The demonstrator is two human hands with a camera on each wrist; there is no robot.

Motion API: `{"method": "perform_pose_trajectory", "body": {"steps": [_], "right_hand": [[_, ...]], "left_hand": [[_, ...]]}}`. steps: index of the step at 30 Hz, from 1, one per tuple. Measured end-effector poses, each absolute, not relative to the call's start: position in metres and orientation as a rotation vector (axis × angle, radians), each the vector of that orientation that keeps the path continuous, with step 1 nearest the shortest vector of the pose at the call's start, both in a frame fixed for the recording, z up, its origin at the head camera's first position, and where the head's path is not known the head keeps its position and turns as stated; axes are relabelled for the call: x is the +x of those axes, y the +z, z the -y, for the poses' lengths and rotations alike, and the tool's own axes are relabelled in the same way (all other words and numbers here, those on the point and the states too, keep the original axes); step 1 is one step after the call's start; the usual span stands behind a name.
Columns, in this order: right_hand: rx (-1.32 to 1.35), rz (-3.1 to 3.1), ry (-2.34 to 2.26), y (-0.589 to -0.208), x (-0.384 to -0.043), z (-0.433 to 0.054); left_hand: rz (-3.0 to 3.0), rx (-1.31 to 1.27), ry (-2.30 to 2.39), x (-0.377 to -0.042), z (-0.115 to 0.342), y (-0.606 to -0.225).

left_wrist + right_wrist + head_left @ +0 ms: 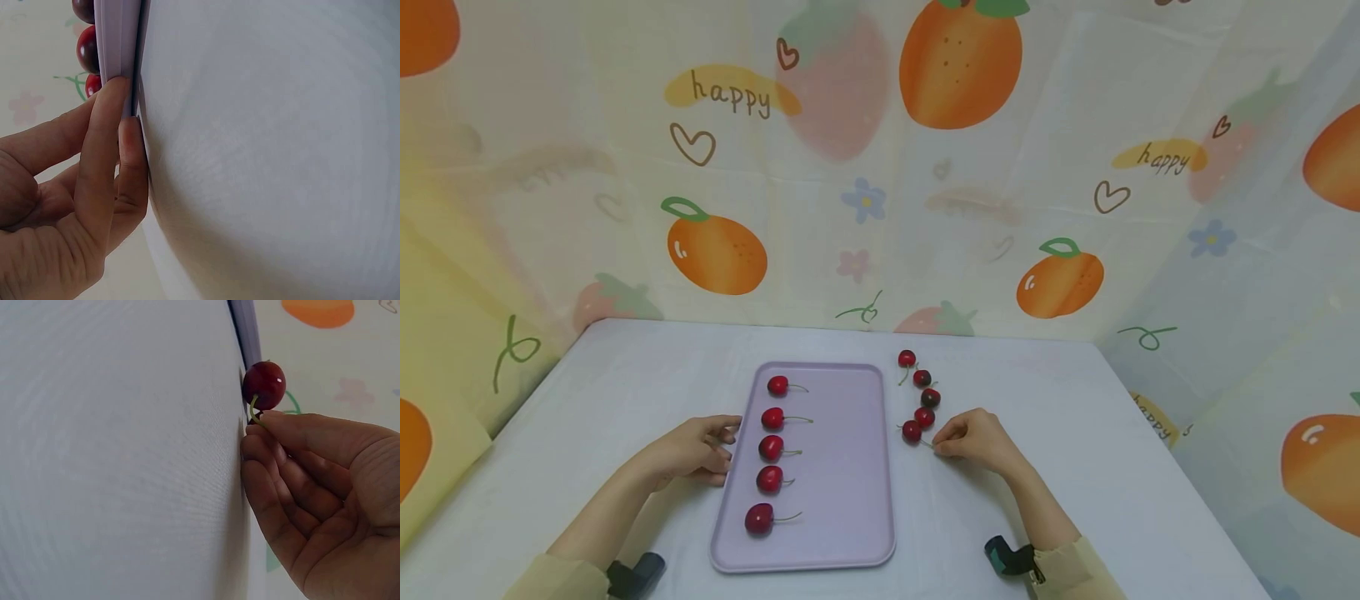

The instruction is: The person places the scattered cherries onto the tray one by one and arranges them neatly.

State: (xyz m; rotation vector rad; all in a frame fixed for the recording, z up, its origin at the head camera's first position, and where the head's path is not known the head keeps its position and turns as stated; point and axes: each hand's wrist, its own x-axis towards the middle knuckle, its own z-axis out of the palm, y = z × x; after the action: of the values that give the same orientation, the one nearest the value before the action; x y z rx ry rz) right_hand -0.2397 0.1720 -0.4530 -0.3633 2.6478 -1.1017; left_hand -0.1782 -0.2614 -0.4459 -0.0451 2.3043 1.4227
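Note:
A lilac tray (831, 467) lies on the table with several red cherries (770, 479) in a column along its left side, stems pointing right. My left hand (696, 450) is at the tray's left edge; in the left wrist view its fingertips (116, 87) touch the rim. Right of the tray, several more cherries (924, 417) form a curved line. My right hand (977, 442) pinches the stem of the nearest cherry (912, 431) between thumb and fingertips. In the right wrist view this dark red cherry (265, 384) sits just beyond the fingertips.
A white cloth covers the table (1030, 392). Behind it hangs a fruit-printed curtain (880, 250). Dark wrist devices (1011, 557) are strapped at both sleeves.

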Motion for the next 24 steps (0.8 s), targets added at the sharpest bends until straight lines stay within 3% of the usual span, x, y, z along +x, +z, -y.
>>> {"method": "perform_pose_trajectory", "body": {"steps": [24], "right_hand": [[-0.296,-2.78,-1.112,-0.452,-0.2386,-0.1641]], "left_hand": [[-2.296,-0.032,1.43,-0.1786,0.2621,-0.4464]]}}
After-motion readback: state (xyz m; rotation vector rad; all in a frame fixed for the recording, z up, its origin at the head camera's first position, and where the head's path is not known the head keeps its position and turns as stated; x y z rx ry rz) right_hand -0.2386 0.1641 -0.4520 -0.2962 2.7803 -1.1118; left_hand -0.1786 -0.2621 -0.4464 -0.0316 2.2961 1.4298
